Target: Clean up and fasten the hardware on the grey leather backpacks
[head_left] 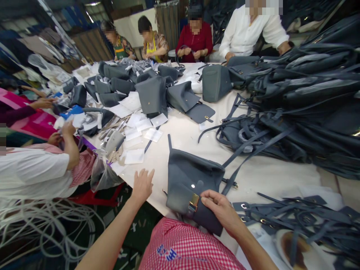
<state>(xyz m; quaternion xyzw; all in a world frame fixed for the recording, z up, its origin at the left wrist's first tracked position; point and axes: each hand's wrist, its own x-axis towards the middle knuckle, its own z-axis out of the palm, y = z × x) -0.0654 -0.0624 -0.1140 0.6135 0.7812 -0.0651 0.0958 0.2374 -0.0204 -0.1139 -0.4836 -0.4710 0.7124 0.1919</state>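
A dark blue-grey handbag [185, 168] lies on the table right in front of me, its flap folded toward my body. On the flap is a gold buckle [194, 202] with a short strap through it. My right hand [221, 210] pinches the flap's edge beside this buckle, thumb on top. Over the table's edge, left of the bag, my left hand [143, 186] holds nothing; its fingers are spread and apart from the bag. Long straps [239, 165] run from the bag's right side toward a pile of bags.
Stacked bags [303, 93] fill the right side, above loose straps with buckles [281, 213] and a bowl of brown stuff [295, 247]. White paper sheets [135, 155] lie left of centre. More bags [152, 93] stand farther back. Co-workers sit along the left and far sides.
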